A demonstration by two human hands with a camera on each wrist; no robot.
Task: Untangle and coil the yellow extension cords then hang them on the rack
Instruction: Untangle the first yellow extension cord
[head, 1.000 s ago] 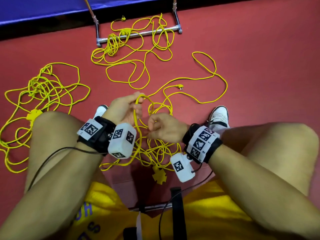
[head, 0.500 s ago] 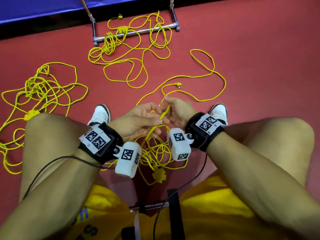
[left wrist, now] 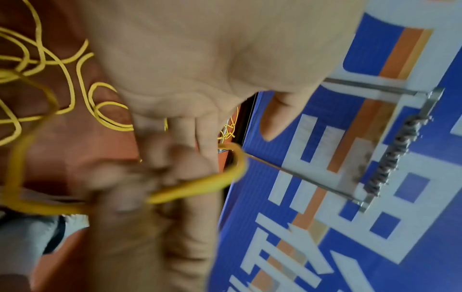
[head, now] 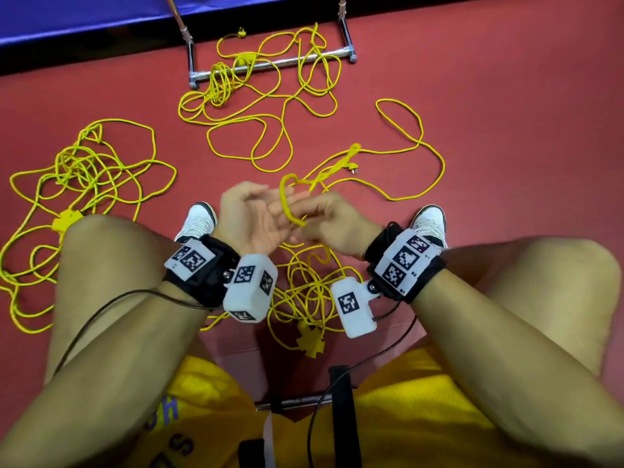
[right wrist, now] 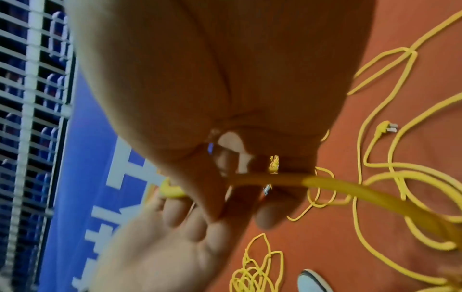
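From overhead, the right hand (head: 332,224) pinches a raised loop of yellow cord (head: 287,201) against the flat, open-palmed left hand (head: 251,217). The rest of that cord lies heaped on the floor (head: 506,96) between the shoes. The rack (head: 270,64) stands well ahead with another cord draped over its base.

The left wrist view is blurred; its fingers (left wrist: 180,130) look straight, the loop crossing beyond them.

The right wrist view shows curled fingers (right wrist: 270,215) holding cord. Pulling hard now could cinch the heap below into a knot, I'd guess.
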